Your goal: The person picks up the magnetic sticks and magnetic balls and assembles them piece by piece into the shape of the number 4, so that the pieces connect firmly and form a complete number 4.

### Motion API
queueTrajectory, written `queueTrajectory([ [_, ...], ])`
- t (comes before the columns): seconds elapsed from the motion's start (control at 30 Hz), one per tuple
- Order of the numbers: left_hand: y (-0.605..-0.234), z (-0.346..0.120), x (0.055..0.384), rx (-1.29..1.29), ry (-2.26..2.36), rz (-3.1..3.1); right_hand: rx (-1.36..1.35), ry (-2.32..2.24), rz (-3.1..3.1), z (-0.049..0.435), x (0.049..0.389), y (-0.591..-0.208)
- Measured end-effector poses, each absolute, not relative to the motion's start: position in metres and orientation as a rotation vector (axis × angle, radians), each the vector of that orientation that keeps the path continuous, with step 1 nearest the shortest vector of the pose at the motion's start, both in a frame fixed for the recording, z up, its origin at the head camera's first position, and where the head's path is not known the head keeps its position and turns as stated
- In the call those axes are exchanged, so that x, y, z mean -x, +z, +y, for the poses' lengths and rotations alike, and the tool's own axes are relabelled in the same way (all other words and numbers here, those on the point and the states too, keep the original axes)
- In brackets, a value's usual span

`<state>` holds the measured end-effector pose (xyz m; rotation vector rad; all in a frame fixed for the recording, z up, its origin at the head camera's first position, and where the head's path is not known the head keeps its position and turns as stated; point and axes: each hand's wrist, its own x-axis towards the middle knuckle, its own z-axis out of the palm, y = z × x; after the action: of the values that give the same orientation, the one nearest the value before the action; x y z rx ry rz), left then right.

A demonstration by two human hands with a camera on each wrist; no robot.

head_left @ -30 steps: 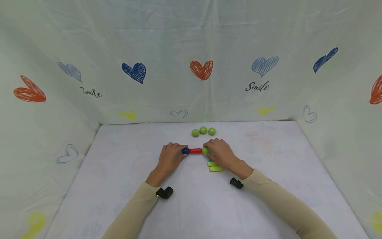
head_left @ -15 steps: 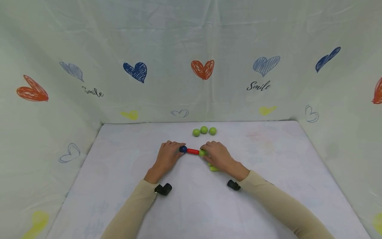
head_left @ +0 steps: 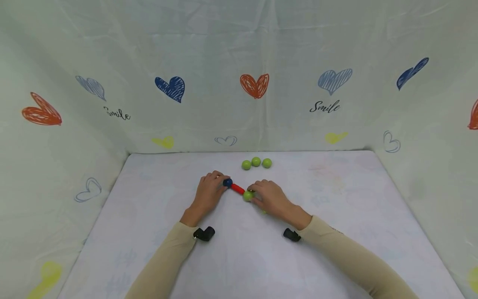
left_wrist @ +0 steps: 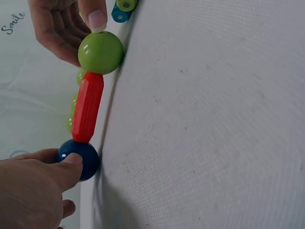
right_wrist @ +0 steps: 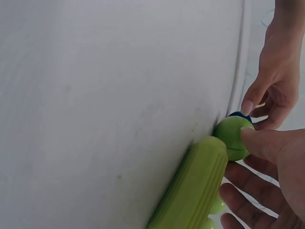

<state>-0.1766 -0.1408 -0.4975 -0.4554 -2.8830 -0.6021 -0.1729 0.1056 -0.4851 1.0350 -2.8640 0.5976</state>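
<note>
A red rod (head_left: 237, 189) joins a dark blue ball (head_left: 228, 182) at one end and a green ball (head_left: 248, 195) at the other. My left hand (head_left: 209, 191) pinches the blue ball between thumb and fingers. At the opposite end my right hand (head_left: 271, 197) pinches the green ball. The joined piece slants across the table, its green end nearer to me. In the right wrist view a green rod (right_wrist: 193, 186) lies close beside the green ball, below the right fingers. From the head that rod is mostly covered by the right hand.
Several loose balls lie behind the hands: a left green ball (head_left: 246, 165), a middle green ball (head_left: 255, 161) and a right green ball (head_left: 267, 163). A blue rod (left_wrist: 120, 14) shows beyond the right hand. A white curtain rises at the table's (head_left: 168, 164) back edge.
The joined piece has turned from level to slanted. Its blue end went away and left, its green end nearer and left, with both hands still holding on.
</note>
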Motion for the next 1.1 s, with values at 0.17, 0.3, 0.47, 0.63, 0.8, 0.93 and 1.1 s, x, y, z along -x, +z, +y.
queueTrajectory([
  [0.17, -0.498, -0.14, 0.178, 0.462, -0.583, -2.853, -1.069, 0.643, -2.872, 0.102, 0.169, -0.486],
  [0.3, -0.498, -0.138, 0.177, 0.46, -0.576, -2.84, -1.113, 0.689, -2.877, 0.099, 0.165, -0.485],
  [0.47, -0.496, -0.133, 0.176, 0.427, -0.58, -2.86, -1.144, 0.706, -2.888, 0.096, 0.16, -0.486],
  [0.63, -0.494, -0.128, 0.167, 0.39, -0.593, -2.864, -1.141, 0.677, -2.86, 0.099, 0.158, -0.484],
  [0.8, -0.492, -0.123, 0.147, 0.445, -0.579, -2.836, -1.086, 0.604, -2.841, 0.107, 0.159, -0.481],
  [0.93, -0.491, -0.117, 0.134, 0.508, -0.549, -2.842, -1.026, 0.568, -2.844, 0.118, 0.163, -0.481],
  [1.1, -0.492, -0.107, 0.127, 0.587, -0.48, -2.844, -0.979, 0.538, -2.816, 0.134, 0.167, -0.481],
])
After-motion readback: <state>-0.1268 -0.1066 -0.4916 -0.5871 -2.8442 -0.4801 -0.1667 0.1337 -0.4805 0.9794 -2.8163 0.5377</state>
